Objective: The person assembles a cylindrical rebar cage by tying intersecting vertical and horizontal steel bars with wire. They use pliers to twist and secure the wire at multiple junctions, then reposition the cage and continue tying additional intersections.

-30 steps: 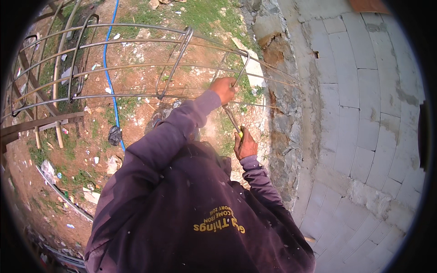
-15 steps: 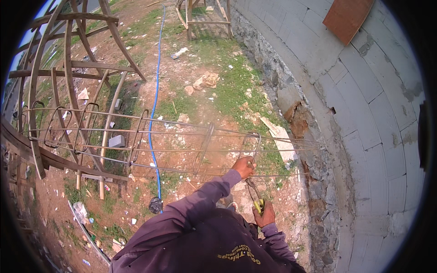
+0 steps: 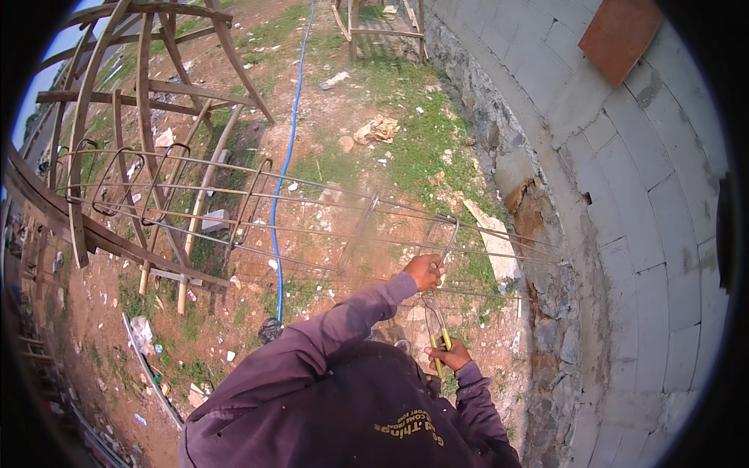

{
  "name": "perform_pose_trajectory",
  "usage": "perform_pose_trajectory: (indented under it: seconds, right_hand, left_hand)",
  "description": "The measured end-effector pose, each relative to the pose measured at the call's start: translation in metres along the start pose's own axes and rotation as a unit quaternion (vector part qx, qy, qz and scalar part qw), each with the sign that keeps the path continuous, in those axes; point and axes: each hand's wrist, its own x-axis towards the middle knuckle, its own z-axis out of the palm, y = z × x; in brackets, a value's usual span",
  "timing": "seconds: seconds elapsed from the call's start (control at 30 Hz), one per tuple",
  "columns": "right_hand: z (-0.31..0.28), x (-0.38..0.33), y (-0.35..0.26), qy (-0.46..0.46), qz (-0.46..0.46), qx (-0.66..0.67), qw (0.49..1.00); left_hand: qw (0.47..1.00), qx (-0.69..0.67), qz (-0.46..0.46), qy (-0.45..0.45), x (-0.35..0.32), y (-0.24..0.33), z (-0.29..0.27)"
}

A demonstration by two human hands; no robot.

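A long cage of thin steel rebar (image 3: 250,203) with rectangular stirrups runs across in front of me, narrowing toward the wall on the right. My left hand (image 3: 424,272) is closed at the lower end of a bent steel stirrup (image 3: 456,231), by the cage's near rods. Just below it, my right hand (image 3: 450,356) holds pincers with yellow handles (image 3: 447,342). The handles are spread apart, and the pincers' head points up to just under my left hand. Whether the jaws grip a wire is too small to tell.
Wooden trestle frames (image 3: 144,93) stand at the left under the cage's far end. A blue hose (image 3: 290,148) lies along the littered ground. On the right rises a grey block wall (image 3: 663,195) above a rough stone footing (image 3: 546,343). A pale board (image 3: 493,238) lies beside it.
The pincers' handles have spread wider apart in my right hand. My left hand stays at the stirrup. The whole view has shifted slightly, with the scene moving right.
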Motion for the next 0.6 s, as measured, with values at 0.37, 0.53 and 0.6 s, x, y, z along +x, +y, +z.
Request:
perform_pose_trajectory:
  seconds: [0.37,0.53,0.6]
  right_hand:
    - [0.021,0.001,0.007,0.308,-0.281,-0.285,0.863]
    - [0.010,0.013,0.006,0.265,-0.163,-0.361,0.879]
    - [0.005,0.024,0.005,0.013,-0.096,-0.061,0.993]
  left_hand:
    - [0.999,-0.032,0.013,0.024,0.003,0.010,-0.004]
    - [0.999,-0.045,-0.003,0.029,0.003,0.008,-0.006]
    - [0.999,-0.024,-0.012,0.030,0.001,0.006,-0.005]
